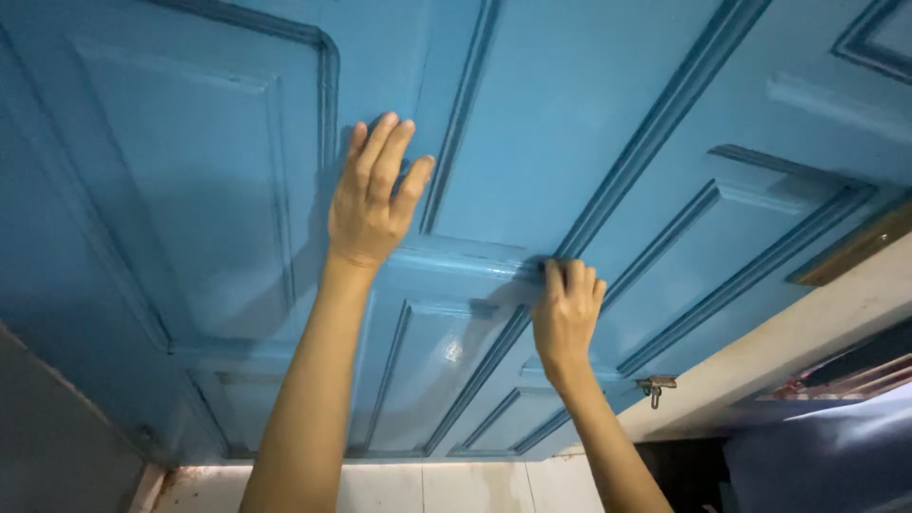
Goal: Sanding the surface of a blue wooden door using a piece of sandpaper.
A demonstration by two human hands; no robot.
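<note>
Door: a blue-painted wooden panelled door (570,104) with raised mouldings fills most of the view, seen from low and tilted.
Left hand: the left hand (372,195) lies flat against the door, fingers (385,142) spread and released, palm pressing at the edge of a vertical moulding beside the large left panel; it grips nothing.
Right hand: the right hand (567,309) sits lower and to the right, fingers curled with their tips pressed to the horizontal rail (465,258) where it meets a diagonal-looking moulding; whether something small is pinched under them cannot be told.
Latch: a small metal hasp (655,386) hangs at the door's lower right edge, well apart from both hands and untouched.
Surroundings: a pale cream door frame (807,332) runs along the right, a white tiled floor (446,484) shows below, and a grey wall (57,437) stands at lower left.
Progress: as a judgement, the hands are mid-way through working over the door's surface at its middle rail; the paint looks even and glossy, and no mark shows which panels are done or left.
</note>
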